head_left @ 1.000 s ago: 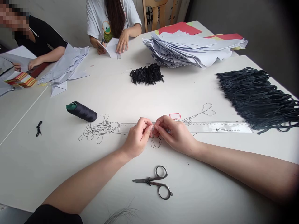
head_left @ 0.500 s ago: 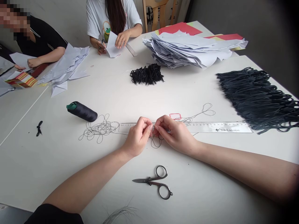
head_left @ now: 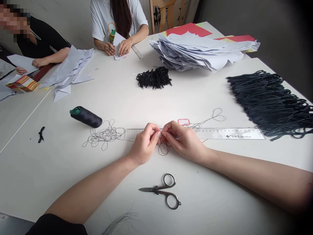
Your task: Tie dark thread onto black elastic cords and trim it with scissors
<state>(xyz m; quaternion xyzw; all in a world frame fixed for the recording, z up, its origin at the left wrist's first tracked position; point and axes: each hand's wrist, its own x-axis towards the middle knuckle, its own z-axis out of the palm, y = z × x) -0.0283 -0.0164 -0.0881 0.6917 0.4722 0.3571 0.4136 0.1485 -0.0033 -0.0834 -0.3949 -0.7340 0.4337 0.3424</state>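
Left hand (head_left: 144,144) and right hand (head_left: 185,140), pinched together on black thread (head_left: 105,134) that lies tangled beside them, above a clear plastic ruler (head_left: 227,133) on a white table (head_left: 36,182); dark thread spool (head_left: 86,117) left, steel scissors (head_left: 164,191) below, black elastic loops (head_left: 266,104) right.

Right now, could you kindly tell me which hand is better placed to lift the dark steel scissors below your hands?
Probably the right hand: the finger loops of the scissors lie on its side, with the blades pointing left.

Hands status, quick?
Left hand and right hand pinching black thread, fingertips together. Over clear ruler. Scissors lie apart, nearer the person.
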